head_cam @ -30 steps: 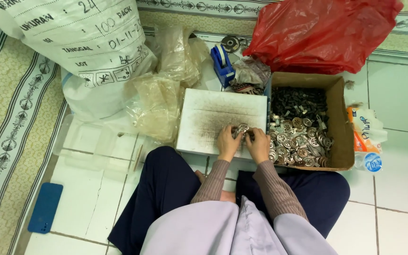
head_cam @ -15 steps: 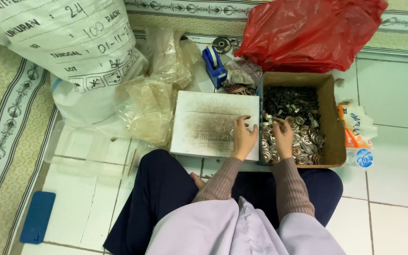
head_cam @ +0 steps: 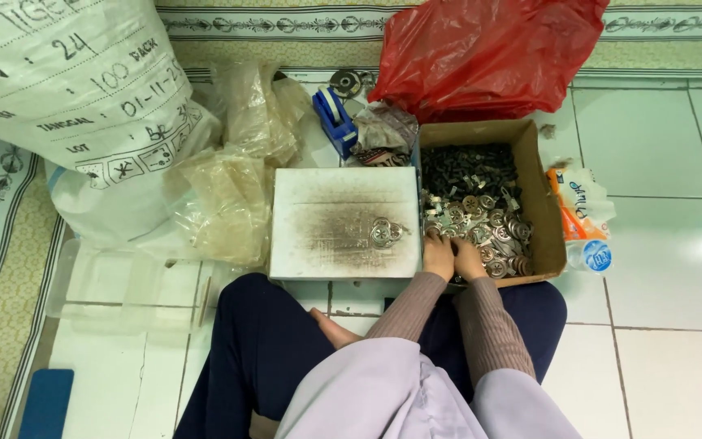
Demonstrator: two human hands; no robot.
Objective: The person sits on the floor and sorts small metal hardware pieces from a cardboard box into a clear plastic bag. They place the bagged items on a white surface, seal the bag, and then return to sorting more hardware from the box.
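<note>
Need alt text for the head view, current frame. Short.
A seated person's left hand and right hand reach side by side into a cardboard box of small metal parts, beside a smudged white board holding a few metal discs. A red plastic bag and a large white sack lie behind.

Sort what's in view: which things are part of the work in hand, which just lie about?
In use:
left hand
right hand
cardboard box of metal parts
white board
small discs on it

Lying about:
red bag
white sack
tape dispenser
clear bags
</note>
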